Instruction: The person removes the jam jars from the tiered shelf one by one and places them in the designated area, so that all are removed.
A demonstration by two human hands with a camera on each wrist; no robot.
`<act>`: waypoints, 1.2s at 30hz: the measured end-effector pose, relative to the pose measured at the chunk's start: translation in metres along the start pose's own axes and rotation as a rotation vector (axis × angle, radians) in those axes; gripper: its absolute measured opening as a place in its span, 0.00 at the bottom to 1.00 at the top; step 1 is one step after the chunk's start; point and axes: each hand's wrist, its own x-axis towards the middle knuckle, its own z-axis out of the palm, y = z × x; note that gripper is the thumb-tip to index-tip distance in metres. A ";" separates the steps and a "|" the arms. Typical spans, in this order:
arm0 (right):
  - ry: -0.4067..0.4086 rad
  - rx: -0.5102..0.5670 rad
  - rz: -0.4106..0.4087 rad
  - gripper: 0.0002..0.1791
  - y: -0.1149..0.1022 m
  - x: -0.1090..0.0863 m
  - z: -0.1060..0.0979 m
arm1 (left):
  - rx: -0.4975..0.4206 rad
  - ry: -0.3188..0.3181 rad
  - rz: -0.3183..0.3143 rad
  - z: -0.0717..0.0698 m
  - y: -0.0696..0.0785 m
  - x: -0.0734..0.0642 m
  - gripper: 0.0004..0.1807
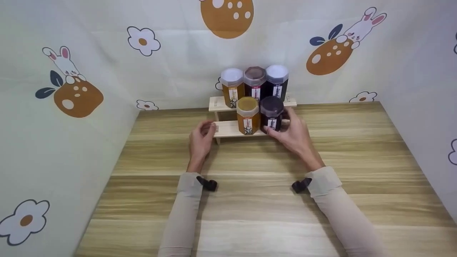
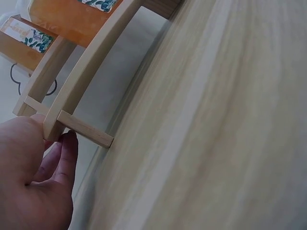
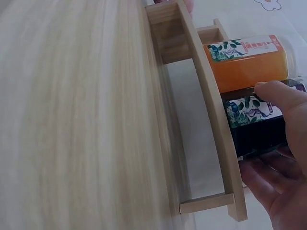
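A two-tier wooden rack [image 1: 225,129] stands at the back of the table. My left hand [image 1: 202,141] holds the left end of its lower shelf [image 2: 86,72], fingers beneath and thumb on top. On that shelf, my right hand [image 1: 294,132] grips a dark jar [image 1: 272,109], thumb across its front and fingers round its far side. Just left of it, an amber jar [image 1: 247,116] stands upright, also visible as the orange jar [image 3: 249,62] in the right wrist view. Both front jars have labels facing forward.
Behind on the upper tier stand an amber jar with a white lid [image 1: 232,85], a dark jar with a brownish lid [image 1: 255,80] and a dark jar with a white lid [image 1: 277,80]. A printed cloth [image 1: 178,64] hangs close behind the rack, above the wood-grain table [image 1: 246,214].
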 end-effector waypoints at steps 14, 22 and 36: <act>0.153 0.070 0.003 0.43 0.013 0.003 -0.028 | 0.038 0.037 -0.029 0.003 0.006 -0.002 0.19; 0.240 0.107 0.041 0.41 0.015 0.008 -0.053 | 0.078 0.066 -0.066 0.002 0.007 -0.003 0.20; 0.244 0.061 0.222 0.42 0.044 0.010 -0.084 | 0.038 0.054 -0.068 0.002 0.005 -0.002 0.18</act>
